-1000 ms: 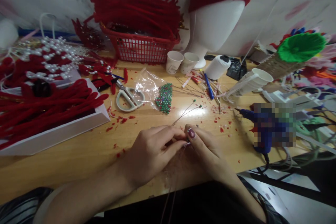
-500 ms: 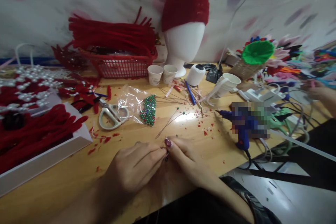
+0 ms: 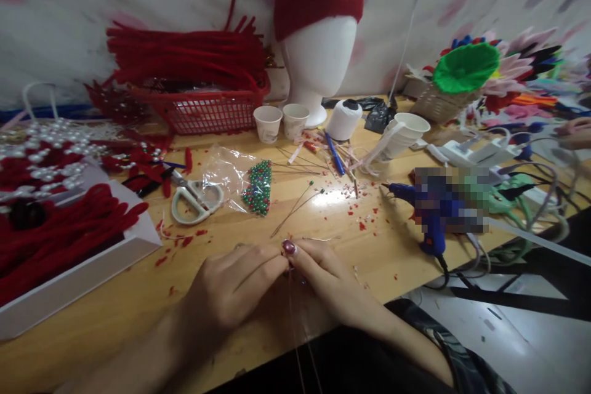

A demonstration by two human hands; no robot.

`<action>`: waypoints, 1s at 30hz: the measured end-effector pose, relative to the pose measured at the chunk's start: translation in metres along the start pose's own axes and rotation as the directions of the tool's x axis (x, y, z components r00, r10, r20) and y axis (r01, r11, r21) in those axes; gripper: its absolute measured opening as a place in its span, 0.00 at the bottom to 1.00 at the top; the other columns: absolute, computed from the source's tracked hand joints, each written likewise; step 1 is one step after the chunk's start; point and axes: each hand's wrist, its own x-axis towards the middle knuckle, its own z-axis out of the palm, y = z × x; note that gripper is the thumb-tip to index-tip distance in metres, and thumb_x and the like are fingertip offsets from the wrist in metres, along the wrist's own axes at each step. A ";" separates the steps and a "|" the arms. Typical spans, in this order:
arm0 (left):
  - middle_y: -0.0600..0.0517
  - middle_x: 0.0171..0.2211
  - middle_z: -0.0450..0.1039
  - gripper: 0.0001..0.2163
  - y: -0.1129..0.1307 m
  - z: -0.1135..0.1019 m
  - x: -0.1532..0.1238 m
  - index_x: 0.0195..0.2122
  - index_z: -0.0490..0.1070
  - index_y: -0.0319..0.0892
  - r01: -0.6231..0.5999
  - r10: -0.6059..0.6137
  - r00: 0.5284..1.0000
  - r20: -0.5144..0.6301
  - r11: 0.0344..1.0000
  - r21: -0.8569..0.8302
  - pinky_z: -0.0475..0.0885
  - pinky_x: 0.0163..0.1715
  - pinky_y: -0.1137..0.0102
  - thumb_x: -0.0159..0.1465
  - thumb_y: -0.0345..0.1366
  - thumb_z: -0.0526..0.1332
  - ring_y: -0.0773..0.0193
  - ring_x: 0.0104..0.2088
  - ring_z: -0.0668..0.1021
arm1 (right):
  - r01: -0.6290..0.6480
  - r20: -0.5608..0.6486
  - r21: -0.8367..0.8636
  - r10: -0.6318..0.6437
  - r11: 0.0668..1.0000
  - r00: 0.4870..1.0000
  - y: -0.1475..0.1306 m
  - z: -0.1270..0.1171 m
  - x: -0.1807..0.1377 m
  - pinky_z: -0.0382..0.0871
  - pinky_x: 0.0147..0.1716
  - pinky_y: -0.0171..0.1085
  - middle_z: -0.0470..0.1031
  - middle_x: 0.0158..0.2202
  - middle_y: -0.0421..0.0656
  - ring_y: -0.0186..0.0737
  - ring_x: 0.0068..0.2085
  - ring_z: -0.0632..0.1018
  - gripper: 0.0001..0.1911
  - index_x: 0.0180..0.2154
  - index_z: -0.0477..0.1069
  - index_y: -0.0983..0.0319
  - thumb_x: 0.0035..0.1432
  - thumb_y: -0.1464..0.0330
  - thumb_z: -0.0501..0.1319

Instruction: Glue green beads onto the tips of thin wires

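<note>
My left hand (image 3: 244, 280) and my right hand (image 3: 325, 274) meet at the fingertips near the table's front edge, both closed in a pinch. Thin wire (image 3: 292, 314) comes out between them, and its strands hang down toward my lap. A small dark bead shows under the right fingers; the fingers hide how it is fixed. Just beyond my hands lie wire stems with green beads (image 3: 298, 208) on their ends. Behind these is a clear bag of green and red beads (image 3: 258, 191). White-handled scissors (image 3: 196, 202) rest left of the bag.
A blue glue gun (image 3: 431, 221) with cables lies at right. At left stands a white box (image 3: 115, 268) of red fuzzy stems. Behind are a red basket (image 3: 207, 114), paper cups (image 3: 268, 123), a thread cone (image 3: 344, 120) and a foam head (image 3: 318, 61). Another person's hand (image 3: 575, 132) is at far right.
The view has shifted slightly. Long wire strands now show plainly below my fingers, and a thin wire end sticks out beyond my right hand. Both hands stay pinched together.
</note>
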 end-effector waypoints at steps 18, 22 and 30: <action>0.48 0.39 0.78 0.14 -0.001 -0.006 0.003 0.45 0.71 0.38 -0.138 0.137 0.990 0.020 0.989 0.045 0.74 0.34 0.71 0.69 0.29 0.46 0.65 0.36 0.79 | -0.060 -0.007 0.143 0.061 0.988 0.998 0.000 0.001 0.003 0.62 0.33 0.35 0.65 0.25 0.38 0.35 0.30 0.68 0.18 0.26 0.64 0.60 0.66 0.58 0.52; 0.49 0.37 0.78 0.14 0.003 -0.008 0.001 0.45 0.71 0.38 -0.129 0.127 0.992 0.024 0.988 0.084 0.73 0.34 0.71 0.70 0.29 0.46 0.65 0.36 0.79 | -0.104 -0.039 0.254 0.118 0.961 0.992 0.004 0.000 0.005 0.62 0.32 0.35 0.65 0.25 0.38 0.34 0.29 0.68 0.18 0.26 0.65 0.61 0.65 0.58 0.53; 0.45 0.47 0.76 0.10 -0.008 -0.009 0.000 0.44 0.72 0.41 -0.035 0.062 0.993 -0.099 0.965 0.260 0.73 0.38 0.71 0.69 0.31 0.52 0.63 0.46 0.77 | -0.049 0.143 0.533 -0.033 0.845 0.989 -0.002 -0.006 0.000 0.65 0.36 0.36 0.71 0.32 0.40 0.34 0.33 0.71 0.09 0.32 0.69 0.61 0.61 0.63 0.60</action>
